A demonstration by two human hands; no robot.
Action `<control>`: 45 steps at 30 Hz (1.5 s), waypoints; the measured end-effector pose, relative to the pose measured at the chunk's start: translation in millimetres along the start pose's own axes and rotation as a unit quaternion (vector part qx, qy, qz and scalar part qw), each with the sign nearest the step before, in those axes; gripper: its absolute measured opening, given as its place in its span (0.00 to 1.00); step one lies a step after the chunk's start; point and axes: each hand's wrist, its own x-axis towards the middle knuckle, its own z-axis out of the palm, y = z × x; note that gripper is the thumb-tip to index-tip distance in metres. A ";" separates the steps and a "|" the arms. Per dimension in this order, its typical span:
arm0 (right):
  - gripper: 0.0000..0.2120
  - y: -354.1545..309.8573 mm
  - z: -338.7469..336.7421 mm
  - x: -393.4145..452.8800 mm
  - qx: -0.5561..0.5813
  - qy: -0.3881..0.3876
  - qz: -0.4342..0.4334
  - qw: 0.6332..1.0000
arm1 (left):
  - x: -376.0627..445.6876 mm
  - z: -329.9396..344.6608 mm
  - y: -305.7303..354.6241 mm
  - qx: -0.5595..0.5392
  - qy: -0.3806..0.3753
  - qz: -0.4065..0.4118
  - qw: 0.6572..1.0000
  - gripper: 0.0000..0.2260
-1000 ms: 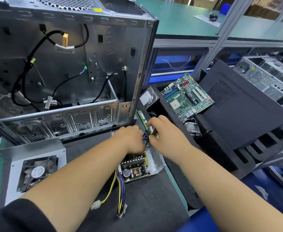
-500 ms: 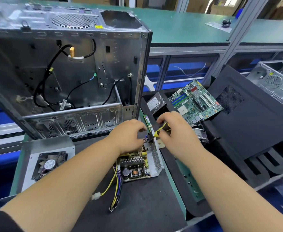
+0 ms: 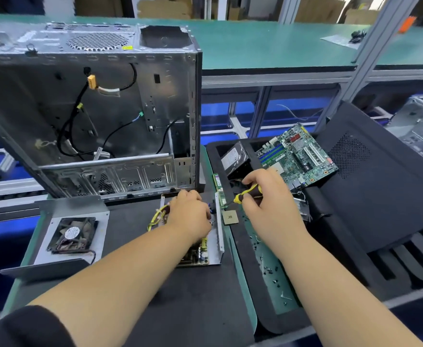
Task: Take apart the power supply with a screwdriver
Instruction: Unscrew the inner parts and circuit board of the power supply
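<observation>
Behind power supply: open case | right: motherboard, CPU

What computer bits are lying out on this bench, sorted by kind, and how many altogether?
Empty computer cases: 1
Opened power supplies: 1
Covers with a fan: 1
Motherboards: 1
Hard drives: 1
Memory sticks: 1
Processor chips: 1
Total: 7
</observation>
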 end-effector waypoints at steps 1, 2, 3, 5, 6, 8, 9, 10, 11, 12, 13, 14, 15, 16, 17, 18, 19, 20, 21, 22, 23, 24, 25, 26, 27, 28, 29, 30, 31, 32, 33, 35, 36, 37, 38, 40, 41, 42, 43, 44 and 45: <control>0.11 4.7 -2.0 -1.1 0.002 -0.006 0.003 1.000 | 1.1 4.9 3.6 0.021 -0.004 -0.009 1.000 0.10; 0.11 9.0 -3.9 -2.2 0.002 -0.011 0.005 1.000 | 2.1 9.3 6.4 0.041 -0.005 -0.017 0.999 0.11; 0.11 12.8 -5.5 -2.9 0.002 -0.017 0.006 1.000 | 3.2 13.6 8.6 0.060 -0.004 -0.023 0.998 0.12; 0.10 19.3 -8.5 -3.1 0.000 -0.025 0.010 1.000 | 5.5 19.8 11.7 0.091 0.000 -0.034 0.995 0.12; 0.10 21.8 -9.7 -2.4 0.000 -0.029 0.011 1.000 | 6.8 21.4 12.7 0.104 0.002 -0.041 0.994 0.13; 0.10 25.2 -11.6 -0.7 0.004 -0.039 0.013 0.999 | 9.5 22.1 14.3 0.118 -0.002 -0.061 0.991 0.12; 0.10 26.3 -12.4 0.4 0.007 -0.043 0.013 0.999 | 10.7 21.0 15.4 0.122 -0.005 -0.070 0.990 0.12; 0.10 27.2 -13.0 1.4 0.010 -0.047 0.013 0.999 | 11.3 19.4 16.9 0.127 -0.008 -0.078 0.989 0.12; 0.10 27.9 -13.6 2.0 0.011 -0.048 0.012 0.999 | 11.7 17.5 18.6 0.135 -0.012 -0.081 0.987 0.12; 0.10 28.6 -14.3 2.5 0.012 -0.048 0.012 0.999 | 12.0 15.3 20.8 0.145 -0.015 -0.082 0.986 0.12; 0.10 28.9 -15.0 2.8 0.015 -0.050 0.013 0.999 | 12.1 13.4 23.0 0.155 -0.019 -0.083 0.984 0.11; 0.10 29.0 -15.7 2.9 0.018 -0.054 0.015 0.998 | 12.3 11.8 24.7 0.160 -0.025 -0.086 0.983 0.09; 0.10 29.2 -16.2 3.0 0.019 -0.059 0.016 0.998 | 12.7 10.6 25.8 0.161 -0.029 -0.091 0.982 0.08; 0.10 29.1 -16.5 2.9 0.019 -0.064 0.015 0.998 | 13.6 9.4 26.5 0.162 -0.032 -0.096 0.982 0.06; 0.10 28.9 -16.8 2.7 0.017 -0.069 0.015 0.997 | 14.4 7.9 27.0 0.165 -0.035 -0.102 0.980 0.05; 0.10 28.6 -17.0 2.7 0.017 -0.073 0.013 0.997 | 15.2 6.6 27.7 0.172 -0.039 -0.105 0.979 0.05; 0.10 28.2 -17.2 2.7 0.018 -0.077 0.011 0.997 | 16.2 5.6 28.6 0.183 -0.042 -0.105 0.977 0.07; 0.10 27.9 -17.4 2.7 0.019 -0.081 0.010 0.997 | 17.1 4.9 29.3 0.193 -0.044 -0.100 0.975 0.07; 0.10 27.5 -17.8 2.6 0.020 -0.084 0.009 0.996 | 17.5 4.7 29.7 0.203 -0.044 -0.093 0.974 0.06; 0.10 27.1 -18.2 2.6 0.021 -0.087 0.010 0.996 | 17.2 5.4 30.1 0.211 -0.046 -0.087 0.973 0.06; 0.09 27.1 -18.7 2.9 0.022 -0.089 0.010 0.996 | 16.0 6.0 30.1 0.218 -0.046 -0.082 0.971 0.06; 0.09 27.3 -19.2 3.1 0.023 -0.090 0.010 0.996 | 14.2 6.0 30.4 0.223 -0.045 -0.078 0.971 0.07; 0.09 27.6 -19.4 3.5 0.022 -0.089 0.010 0.996 | 12.3 6.0 30.6 0.225 -0.040 -0.073 0.971 0.08; 0.09 28.1 -19.8 3.8 0.021 -0.089 0.009 0.996 | 10.7 5.3 30.8 0.225 -0.034 -0.070 0.971 0.09; 0.09 28.7 -20.0 4.4 0.020 -0.088 0.007 0.996 | 9.4 3.8 30.8 0.222 -0.026 -0.068 0.972 0.10; 0.09 29.4 -20.2 4.7 0.019 -0.086 0.005 0.996 | 8.0 1.4 30.8 0.218 -0.018 -0.070 0.973 0.10; 0.10 30.5 -20.4 5.1 0.019 -0.082 0.004 0.996 | 6.9 -1.4 30.2 0.213 -0.011 -0.073 0.974 0.09; 0.10 31.6 -20.9 5.3 0.020 -0.078 0.002 0.997 | 6.1 -4.3 28.7 0.210 -0.002 -0.078 0.975 0.10; 0.10 33.0 -21.5 5.4 0.021 -0.074 0.002 0.997 | 5.2 -7.8 26.8 0.207 0.010 -0.082 0.975 0.10; 0.10 34.7 -22.4 5.4 0.022 -0.068 0.003 0.997 | 4.5 -11.8 24.8 0.192 0.027 -0.085 0.977 0.10; 0.10 36.8 -23.5 5.3 0.025 -0.061 0.005 0.998 | 3.9 -15.8 22.9 0.157 0.045 -0.087 0.983 0.10; 0.10 41.2 -26.8 4.9 0.033 -0.044 0.015 0.998 | 1.1 -26.0 22.7 0.043 0.075 -0.091 0.992 0.09; 0.10 43.6 -29.3 4.4 0.036 -0.036 0.021 0.998 | -1.1 -31.6 25.8 -0.019 0.084 -0.086 0.993 0.09; 0.10 46.0 -32.0 4.1 0.036 -0.026 0.026 0.999 | -3.4 -36.1 30.4 -0.073 0.089 -0.077 0.990 0.10; 0.11 48.6 -35.4 3.5 0.033 -0.015 0.029 0.999 | -5.9 -39.6 36.9 -0.116 0.086 -0.063 0.988 0.11; 0.11 53.9 -43.1 2.8 0.031 0.009 0.034 0.999 | -12.2 -44.0 54.8 -0.165 0.062 -0.023 0.984 0.14; 0.11 56.6 -47.2 2.0 0.032 0.020 0.037 0.999 | -15.4 -44.3 65.1 -0.169 0.049 0.000 0.984 0.14; 0.11 59.5 -51.5 1.0 0.030 0.028 0.038 0.998 | -17.7 -42.5 75.3 -0.161 0.041 0.026 0.986 0.13; 0.11 62.5 -55.7 -0.3 0.027 0.034 0.039 0.998 | -18.6 -39.0 84.8 -0.143 0.038 0.049 0.988 0.12; 0.11 65.6 -59.6 -1.7 0.024 0.037 0.039 0.998 | -19.3 -34.3 93.7 -0.121 0.039 0.068 0.990 0.10; 0.11 68.6 -63.1 -3.6 0.024 0.040 0.041 0.998 | -20.0 -29.1 101.5 -0.103 0.040 0.080 0.991 0.09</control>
